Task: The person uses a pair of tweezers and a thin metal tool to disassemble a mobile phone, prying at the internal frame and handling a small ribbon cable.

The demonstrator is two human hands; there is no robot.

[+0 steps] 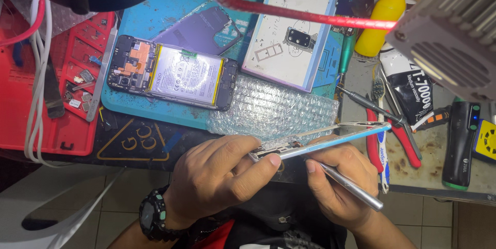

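Observation:
My left hand (222,176) grips the near end of a thin silver-blue phone frame (330,138), held edge-on above the bench front. My right hand (341,184) sits under the frame's middle and holds a slim metal tool (351,187) like a pen, its tip at the frame's lower edge. A black watch is on my left wrist. On the blue mat (155,19) lies an opened phone (173,73) with its white battery and circuit board exposed. Beside it rests a purple back cover (206,26).
A sheet of bubble wrap (274,107) lies behind the frame. A white-backed phone panel (292,26) sits at the top. Red parts tray (62,83) at left. At right are a yellow bottle (382,13), a glue tube (411,91), red pliers (400,140), a toothbrush, and a black device (460,143).

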